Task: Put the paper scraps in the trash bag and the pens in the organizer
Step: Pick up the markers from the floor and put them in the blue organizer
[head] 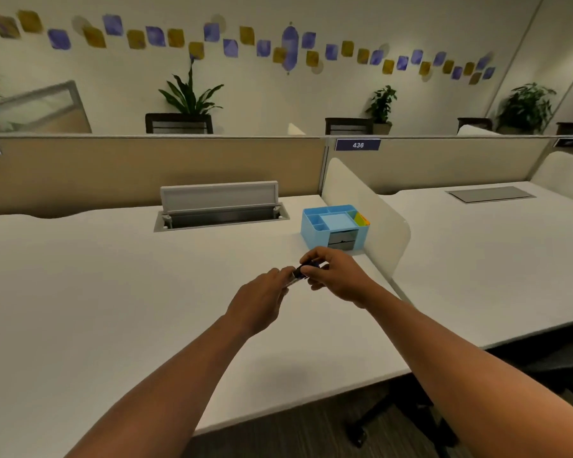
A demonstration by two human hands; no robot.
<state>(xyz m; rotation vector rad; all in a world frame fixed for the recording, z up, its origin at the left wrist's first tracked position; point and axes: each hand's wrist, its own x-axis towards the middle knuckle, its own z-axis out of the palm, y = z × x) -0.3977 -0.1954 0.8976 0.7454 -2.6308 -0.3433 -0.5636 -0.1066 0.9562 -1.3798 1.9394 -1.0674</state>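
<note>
Both hands meet over the white desk (113, 292), in front of the blue organizer (315, 231). My left hand (262, 299) and my right hand (338, 276) are each closed on the same small bundle of dark pens (300, 271), which sticks out between their fingertips. How many pens there are I cannot tell, as the fingers cover most of them. The organizer stands at the desk's back right, against a white divider; its top compartments are open and a grey drawer faces me. No paper scraps and no trash bag are in view.
An open grey cable hatch (219, 206) is set into the desk behind the hands. A rounded white divider (371, 206) separates this desk from the neighbouring desk (493, 242) on the right. A beige partition runs along the back. An office chair base (394, 421) stands below the desk edge.
</note>
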